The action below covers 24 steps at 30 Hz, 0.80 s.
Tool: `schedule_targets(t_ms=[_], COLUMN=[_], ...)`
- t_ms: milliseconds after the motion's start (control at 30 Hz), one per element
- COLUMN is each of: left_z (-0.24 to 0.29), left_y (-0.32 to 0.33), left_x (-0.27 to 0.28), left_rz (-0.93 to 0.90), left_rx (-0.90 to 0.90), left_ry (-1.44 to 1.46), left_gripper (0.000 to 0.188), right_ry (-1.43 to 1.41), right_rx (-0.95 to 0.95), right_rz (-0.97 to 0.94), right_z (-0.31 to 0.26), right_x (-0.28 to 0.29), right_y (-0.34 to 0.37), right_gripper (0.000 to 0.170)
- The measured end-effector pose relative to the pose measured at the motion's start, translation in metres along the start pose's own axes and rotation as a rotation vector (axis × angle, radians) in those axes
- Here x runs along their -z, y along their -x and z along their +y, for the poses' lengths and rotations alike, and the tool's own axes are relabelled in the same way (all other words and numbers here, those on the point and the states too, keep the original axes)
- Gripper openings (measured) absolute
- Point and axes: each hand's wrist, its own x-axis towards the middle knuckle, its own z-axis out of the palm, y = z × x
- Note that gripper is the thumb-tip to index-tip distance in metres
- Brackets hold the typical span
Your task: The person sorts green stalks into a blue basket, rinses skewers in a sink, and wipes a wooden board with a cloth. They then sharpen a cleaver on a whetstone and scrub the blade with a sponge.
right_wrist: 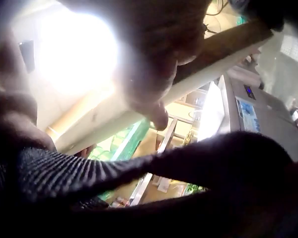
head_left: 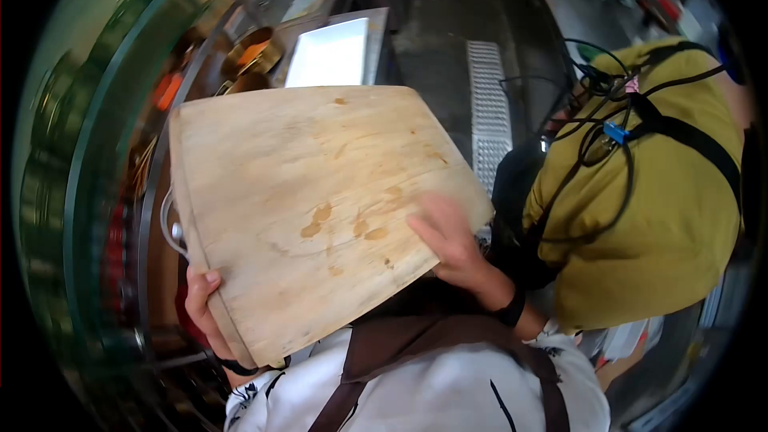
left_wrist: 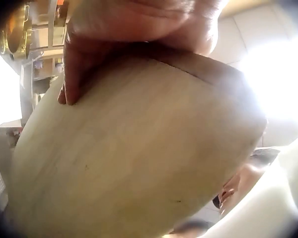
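Note:
A large wooden cutting board (head_left: 320,160) with brown damp stains is held up tilted before the body. A batten runs along its left side, and a metal ring handle (head_left: 168,224) shows beside that edge. My left hand (head_left: 206,308) grips the near left edge, thumb on the upper face; in the left wrist view its fingers (left_wrist: 72,84) lie against the board's pale other face (left_wrist: 124,144). On the near right part of the board is my right hand (head_left: 452,244), its fingers blurred over the stained surface. The right wrist view shows this hand (right_wrist: 156,64) crossing the board's edge.
Close on the right stands a person in a mustard shirt (head_left: 640,192) with black cables on the back. Ahead are a white tray (head_left: 328,54) and a brass pot (head_left: 258,50) on a counter. A metal floor grate (head_left: 488,96) runs along the aisle. Shelving (head_left: 88,128) lines the left.

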Motion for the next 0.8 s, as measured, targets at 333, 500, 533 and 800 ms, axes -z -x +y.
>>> schedule_targets(t_ms=[333, 500, 533, 800], left_z=[0.014, 0.025, 0.026, 0.025], left_y=[-0.077, -0.082, -0.086, -0.106], left_x=[-0.058, -0.045, -0.046, -0.048], left_rz=[-0.172, -0.232, -0.241, -0.223], left_rx=[0.119, 0.116, 0.122, 0.167], left_ry=[-0.044, -0.058, -0.058, -0.073], left_gripper=[0.054, 0.047, 0.047, 0.03], right_ry=[0.066, 0.118, 0.125, 0.231], right_rx=[-0.058, -0.133, -0.141, -0.263], right_rz=[0.034, 0.072, 0.076, 0.011], right_z=[0.024, 0.005, 0.004, -0.004], right_x=[0.014, 0.032, 0.039, 0.043], right_y=[-0.038, -0.03, -0.033, -0.039], right_gripper=[0.054, 0.055, 0.055, 0.055])
